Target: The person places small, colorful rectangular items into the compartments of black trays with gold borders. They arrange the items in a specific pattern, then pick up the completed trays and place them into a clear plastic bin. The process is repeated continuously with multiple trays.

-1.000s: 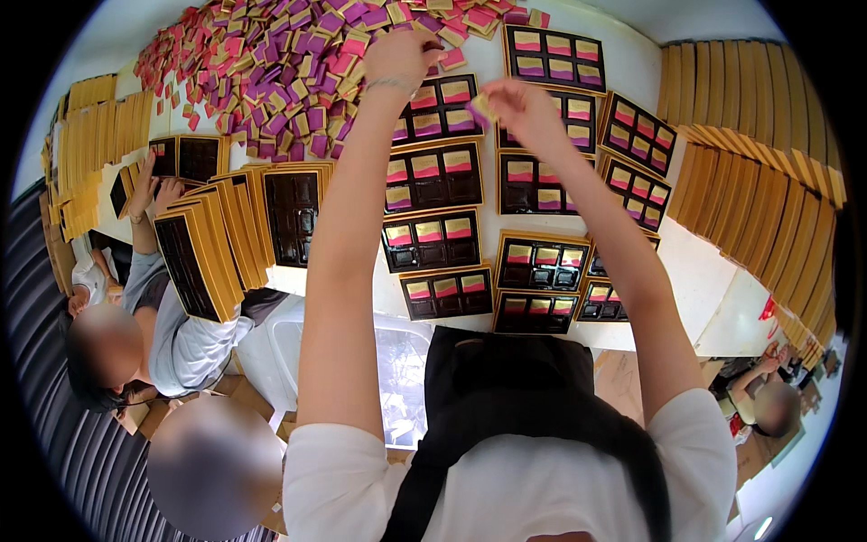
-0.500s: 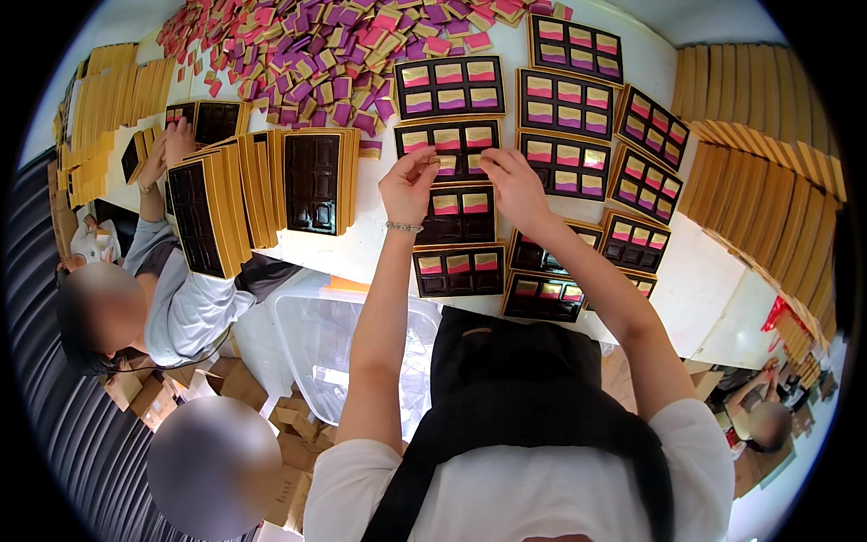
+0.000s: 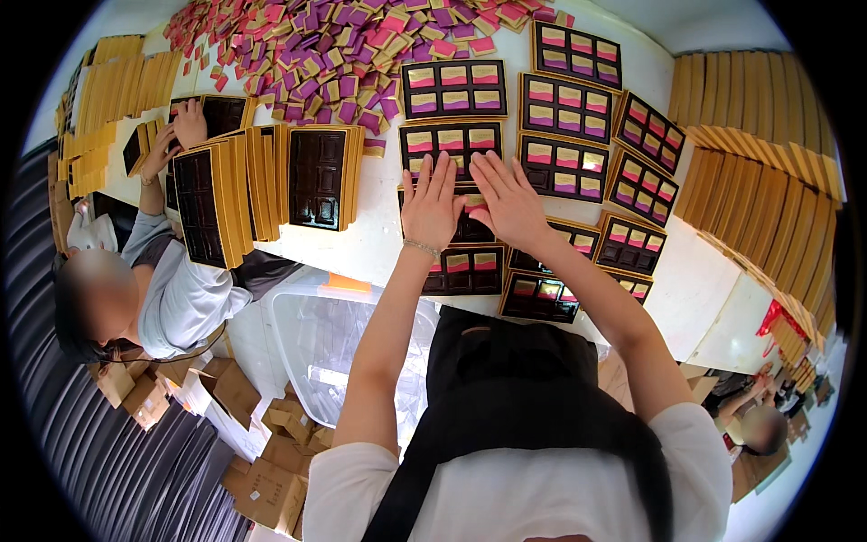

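My left hand (image 3: 432, 206) and my right hand (image 3: 511, 206) lie side by side, palms down, fingers stretched out. Their fingertips rest on the lower row of a black, gold-edged tray (image 3: 452, 126). Pink-and-gold square packets (image 3: 418, 141) fill its upper row; my fingers mostly hide the lower row. Beneath my palms is another tray (image 3: 473, 233), partly covered, with dark compartments showing. Nearest me lies a tray (image 3: 462, 286) with pink-and-gold packets in its upper row. Beyond my hands stands a tray (image 3: 453, 88) holding pink-and-gold packets above purple-and-gold ones.
Loose packets (image 3: 334, 54) heap at the table's far side. More filled trays (image 3: 565, 138) lie right. Upright tray stacks (image 3: 316, 176) stand left, near a co-worker's hands (image 3: 190, 125). Gold-edged stacks (image 3: 759, 90) line the far right. A clear plastic bin (image 3: 298, 316) and cardboard boxes (image 3: 271, 483) sit below.
My fingers were bent in a pinch over the tray's lower-row packets; now both hands are flattened, closer together, with fingers extended over that row. The view has shifted slightly.
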Action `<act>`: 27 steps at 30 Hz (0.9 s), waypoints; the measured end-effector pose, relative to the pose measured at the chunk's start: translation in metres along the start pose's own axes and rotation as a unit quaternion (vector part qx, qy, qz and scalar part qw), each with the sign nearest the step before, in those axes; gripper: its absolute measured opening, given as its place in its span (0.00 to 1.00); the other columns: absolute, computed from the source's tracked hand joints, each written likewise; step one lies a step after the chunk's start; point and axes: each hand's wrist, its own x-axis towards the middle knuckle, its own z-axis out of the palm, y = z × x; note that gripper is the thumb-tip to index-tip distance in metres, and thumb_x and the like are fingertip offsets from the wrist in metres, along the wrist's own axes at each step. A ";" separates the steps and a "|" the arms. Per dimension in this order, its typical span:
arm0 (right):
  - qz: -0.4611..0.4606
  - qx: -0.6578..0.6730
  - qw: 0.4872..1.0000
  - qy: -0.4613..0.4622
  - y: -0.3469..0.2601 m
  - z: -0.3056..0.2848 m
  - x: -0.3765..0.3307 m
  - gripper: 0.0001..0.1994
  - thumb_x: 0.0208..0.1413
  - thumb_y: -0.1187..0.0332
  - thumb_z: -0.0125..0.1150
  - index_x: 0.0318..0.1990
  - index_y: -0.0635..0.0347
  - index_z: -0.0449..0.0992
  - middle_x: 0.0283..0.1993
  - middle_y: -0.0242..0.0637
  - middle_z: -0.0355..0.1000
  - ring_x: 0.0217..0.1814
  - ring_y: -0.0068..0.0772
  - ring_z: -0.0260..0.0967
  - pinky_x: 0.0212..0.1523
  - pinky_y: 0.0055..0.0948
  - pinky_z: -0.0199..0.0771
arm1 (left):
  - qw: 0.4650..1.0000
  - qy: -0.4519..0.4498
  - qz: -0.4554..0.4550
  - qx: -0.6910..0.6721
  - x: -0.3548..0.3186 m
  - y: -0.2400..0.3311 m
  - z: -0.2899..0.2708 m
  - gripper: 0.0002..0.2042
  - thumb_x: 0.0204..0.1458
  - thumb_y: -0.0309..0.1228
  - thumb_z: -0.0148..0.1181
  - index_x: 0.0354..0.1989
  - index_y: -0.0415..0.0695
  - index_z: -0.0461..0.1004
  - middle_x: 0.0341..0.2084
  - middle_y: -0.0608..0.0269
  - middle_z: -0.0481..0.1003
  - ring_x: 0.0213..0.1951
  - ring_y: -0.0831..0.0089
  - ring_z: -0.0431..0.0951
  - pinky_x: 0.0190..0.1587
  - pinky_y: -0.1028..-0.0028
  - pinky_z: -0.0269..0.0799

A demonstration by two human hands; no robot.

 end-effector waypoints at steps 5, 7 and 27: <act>-0.011 -0.051 0.998 -0.041 0.003 0.009 0.002 0.36 0.54 0.43 0.51 0.62 0.65 0.63 0.68 0.42 0.57 0.72 0.43 0.48 0.69 0.50 0.46 | 0.995 -0.092 0.011 0.030 -0.005 -0.002 -0.005 0.34 0.56 0.51 0.48 0.68 0.45 0.53 0.69 0.62 0.50 0.69 0.59 0.49 0.67 0.48 0.42; 0.005 -0.044 0.999 -0.020 0.000 0.012 0.004 0.37 0.55 0.42 0.50 0.62 0.66 0.63 0.67 0.43 0.57 0.72 0.44 0.48 0.69 0.50 0.47 | 0.995 -0.097 0.010 0.022 -0.003 -0.002 -0.006 0.34 0.56 0.50 0.49 0.68 0.45 0.53 0.69 0.62 0.50 0.69 0.60 0.48 0.67 0.48 0.40; -0.027 -0.036 0.997 -0.058 0.009 0.018 0.009 0.40 0.52 0.43 0.54 0.65 0.63 0.58 0.71 0.38 0.50 0.75 0.39 0.42 0.72 0.46 0.40 | 0.997 0.000 -0.036 -0.072 -0.023 -0.012 0.000 0.26 0.57 0.38 0.51 0.61 0.36 0.61 0.63 0.50 0.59 0.66 0.55 0.56 0.66 0.52 0.48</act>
